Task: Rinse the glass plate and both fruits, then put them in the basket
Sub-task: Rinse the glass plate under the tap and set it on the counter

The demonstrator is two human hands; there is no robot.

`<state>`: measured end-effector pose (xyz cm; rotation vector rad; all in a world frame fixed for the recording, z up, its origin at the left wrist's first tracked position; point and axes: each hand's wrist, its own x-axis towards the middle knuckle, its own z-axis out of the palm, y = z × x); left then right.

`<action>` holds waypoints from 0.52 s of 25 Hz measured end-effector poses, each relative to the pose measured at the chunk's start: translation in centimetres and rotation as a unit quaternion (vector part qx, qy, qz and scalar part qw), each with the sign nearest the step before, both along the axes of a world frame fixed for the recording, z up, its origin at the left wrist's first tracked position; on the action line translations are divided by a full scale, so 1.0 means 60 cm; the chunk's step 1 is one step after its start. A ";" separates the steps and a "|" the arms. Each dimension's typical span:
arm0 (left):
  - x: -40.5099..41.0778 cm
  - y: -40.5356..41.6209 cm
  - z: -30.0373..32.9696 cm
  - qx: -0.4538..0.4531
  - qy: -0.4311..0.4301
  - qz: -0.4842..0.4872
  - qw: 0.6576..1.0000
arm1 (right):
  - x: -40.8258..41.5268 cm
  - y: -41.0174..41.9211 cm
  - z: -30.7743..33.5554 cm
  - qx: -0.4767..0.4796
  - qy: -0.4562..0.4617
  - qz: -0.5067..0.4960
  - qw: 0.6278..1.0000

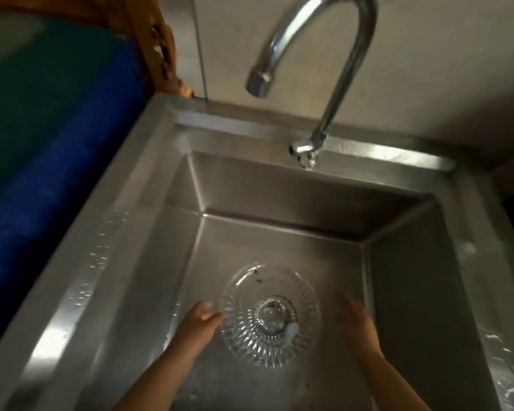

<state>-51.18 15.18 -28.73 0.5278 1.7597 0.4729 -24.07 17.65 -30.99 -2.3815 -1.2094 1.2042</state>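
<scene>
Glass plate [270, 315]: flat on the floor of the steel sink [282, 188], over the drain, dark specks at its 12 o'clock rim. Left hand [198, 321]: at plate's 9 o'clock, fingers loosely spread, fingertips at the rim, holding nothing. Right hand [358, 323]: at 3 o'clock, fingers extended, apart from plate. Faucet [324, 69]: at 12 o'clock.

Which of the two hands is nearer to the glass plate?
The left hand: its fingertips reach the glass plate rim, while the right hand stays apart.
</scene>
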 end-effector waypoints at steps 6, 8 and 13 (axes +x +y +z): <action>0.038 0.021 -0.148 -0.048 0.059 0.007 0.997 | 0.005 0.008 -0.152 -0.065 0.042 0.023 0.997; 0.054 0.022 -0.176 -0.058 0.033 0.020 0.998 | -0.001 0.006 -0.193 -0.046 0.046 -0.007 0.998; 0.048 0.014 -0.187 -0.032 -0.010 0.100 0.994 | -0.005 0.014 -0.169 -0.010 0.047 -0.059 0.997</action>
